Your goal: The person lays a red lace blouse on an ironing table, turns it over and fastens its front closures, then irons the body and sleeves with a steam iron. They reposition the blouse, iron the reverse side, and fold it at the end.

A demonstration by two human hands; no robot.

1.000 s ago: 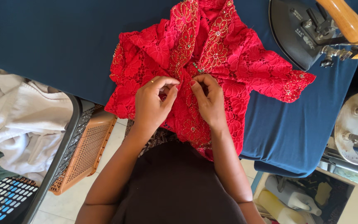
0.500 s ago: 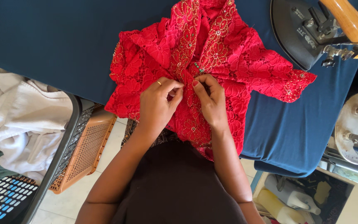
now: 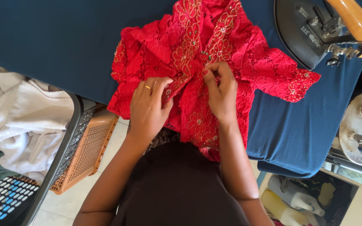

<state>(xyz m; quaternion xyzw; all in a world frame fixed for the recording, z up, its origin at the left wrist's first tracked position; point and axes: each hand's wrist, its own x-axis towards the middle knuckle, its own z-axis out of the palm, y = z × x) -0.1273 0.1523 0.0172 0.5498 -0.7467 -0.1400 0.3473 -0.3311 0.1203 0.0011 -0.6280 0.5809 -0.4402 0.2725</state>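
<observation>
1. Left hand, ring on one finger: fingers pinched on the front edge of the red lace blouse, at the near left of its beaded centre band.
2. Right hand: fingers clenched on the same band, just right of the left hand.
3. Red lace blouse: spread on the blue ironing board, its hem hanging over the near edge.
4. Orange basket and white laundry: below and left of the blouse.
5. Iron, wooden handle: far right of the blouse, resting on the board.
</observation>
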